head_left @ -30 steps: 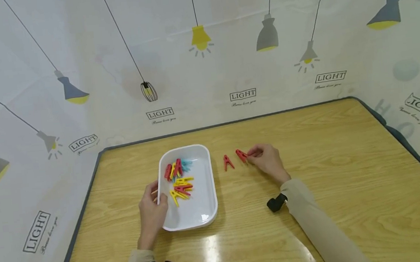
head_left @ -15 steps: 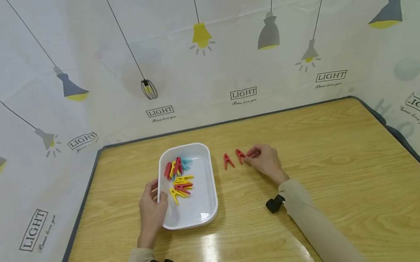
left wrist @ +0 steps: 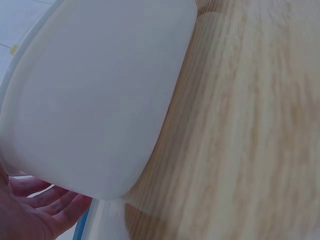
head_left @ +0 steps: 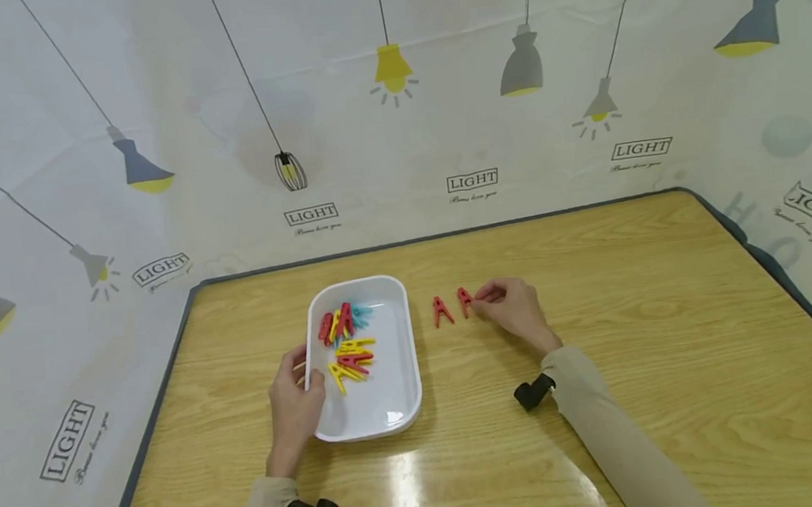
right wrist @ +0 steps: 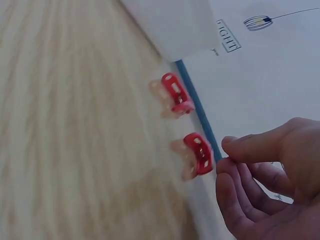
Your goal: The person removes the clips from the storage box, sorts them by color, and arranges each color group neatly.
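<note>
White tray; left hand grips it; right hand beside red clothespin

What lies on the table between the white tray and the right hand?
In the head view, two red clothespins sit side by side between the white tray and the right hand.

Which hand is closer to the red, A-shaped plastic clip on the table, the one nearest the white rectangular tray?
The right hand. It is right of this red clip, past the other red clip. The left hand is across the white tray, gripping its edge.
</note>
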Action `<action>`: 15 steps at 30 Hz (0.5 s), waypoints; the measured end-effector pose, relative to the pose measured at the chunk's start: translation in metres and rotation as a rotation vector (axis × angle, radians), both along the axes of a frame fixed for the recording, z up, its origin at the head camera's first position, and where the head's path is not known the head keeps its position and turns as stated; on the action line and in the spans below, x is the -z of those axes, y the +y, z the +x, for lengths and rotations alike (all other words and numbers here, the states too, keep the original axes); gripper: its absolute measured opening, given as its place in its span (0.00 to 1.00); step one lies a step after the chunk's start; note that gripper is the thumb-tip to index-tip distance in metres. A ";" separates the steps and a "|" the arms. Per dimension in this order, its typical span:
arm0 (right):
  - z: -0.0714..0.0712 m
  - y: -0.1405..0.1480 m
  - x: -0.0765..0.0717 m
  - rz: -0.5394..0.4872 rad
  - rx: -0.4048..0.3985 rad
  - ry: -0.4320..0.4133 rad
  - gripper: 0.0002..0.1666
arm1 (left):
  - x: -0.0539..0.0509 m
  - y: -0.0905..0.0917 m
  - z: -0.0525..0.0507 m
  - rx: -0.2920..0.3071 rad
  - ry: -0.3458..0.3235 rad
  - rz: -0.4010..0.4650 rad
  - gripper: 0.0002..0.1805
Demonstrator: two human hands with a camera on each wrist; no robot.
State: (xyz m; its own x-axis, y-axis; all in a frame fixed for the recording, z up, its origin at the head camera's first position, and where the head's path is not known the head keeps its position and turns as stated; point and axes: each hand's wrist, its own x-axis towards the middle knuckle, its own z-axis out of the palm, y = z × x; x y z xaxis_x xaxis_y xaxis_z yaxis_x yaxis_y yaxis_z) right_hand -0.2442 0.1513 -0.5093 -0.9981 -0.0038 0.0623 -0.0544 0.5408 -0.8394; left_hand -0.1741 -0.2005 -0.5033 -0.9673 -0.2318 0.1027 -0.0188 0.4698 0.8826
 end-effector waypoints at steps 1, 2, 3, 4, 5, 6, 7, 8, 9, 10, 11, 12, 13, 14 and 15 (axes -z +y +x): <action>-0.001 -0.001 -0.002 -0.005 -0.004 -0.001 0.07 | 0.000 0.000 0.000 0.000 0.001 0.001 0.23; -0.002 -0.003 -0.005 -0.013 -0.006 -0.005 0.07 | -0.001 0.000 0.000 0.000 0.001 -0.001 0.23; -0.003 -0.005 -0.008 -0.025 -0.010 -0.011 0.08 | -0.002 0.000 0.000 0.000 0.003 -0.002 0.23; -0.005 -0.007 -0.011 -0.038 -0.010 -0.015 0.08 | -0.002 0.000 0.000 -0.001 0.004 -0.002 0.23; -0.006 -0.010 -0.014 -0.052 -0.012 -0.022 0.08 | -0.002 -0.001 0.000 -0.001 0.005 -0.001 0.23; -0.008 -0.012 -0.017 -0.062 -0.019 -0.022 0.08 | -0.002 -0.001 0.000 -0.001 0.005 -0.001 0.23; -0.009 -0.015 -0.020 -0.073 -0.026 -0.022 0.08 | -0.002 -0.001 0.000 -0.002 0.004 0.001 0.23; -0.010 -0.017 -0.022 -0.080 -0.034 -0.020 0.09 | -0.002 -0.001 0.000 -0.002 0.004 0.000 0.24; -0.011 -0.020 -0.025 -0.088 -0.042 -0.018 0.09 | -0.001 0.000 0.000 -0.002 0.005 0.003 0.24; -0.012 -0.023 -0.027 -0.090 -0.050 -0.015 0.09 | -0.001 -0.001 0.000 -0.004 0.004 0.005 0.24; -0.014 -0.026 -0.029 -0.092 -0.060 -0.011 0.10 | -0.001 0.000 0.000 -0.005 0.005 0.007 0.24; -0.015 -0.030 -0.032 -0.091 -0.065 -0.010 0.10 | -0.001 0.000 0.000 -0.004 0.006 0.008 0.24; -0.015 -0.033 -0.033 -0.093 -0.066 -0.013 0.10 | 0.000 0.000 0.000 -0.003 0.008 0.009 0.24; -0.016 -0.036 -0.035 -0.096 -0.068 -0.013 0.10 | 0.000 0.000 0.000 -0.001 0.009 0.010 0.24; -0.017 -0.040 -0.037 -0.102 -0.069 -0.016 0.10 | -0.001 0.001 0.000 0.000 0.010 0.008 0.24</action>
State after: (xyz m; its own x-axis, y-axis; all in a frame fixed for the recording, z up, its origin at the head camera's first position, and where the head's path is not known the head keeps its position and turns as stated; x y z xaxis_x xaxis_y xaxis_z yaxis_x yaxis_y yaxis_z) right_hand -0.2615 0.1114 -0.4720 -0.9965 -0.0668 0.0496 -0.0744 0.4484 -0.8907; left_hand -0.1742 -0.1999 -0.5027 -0.9664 -0.2324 0.1102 -0.0102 0.4627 0.8864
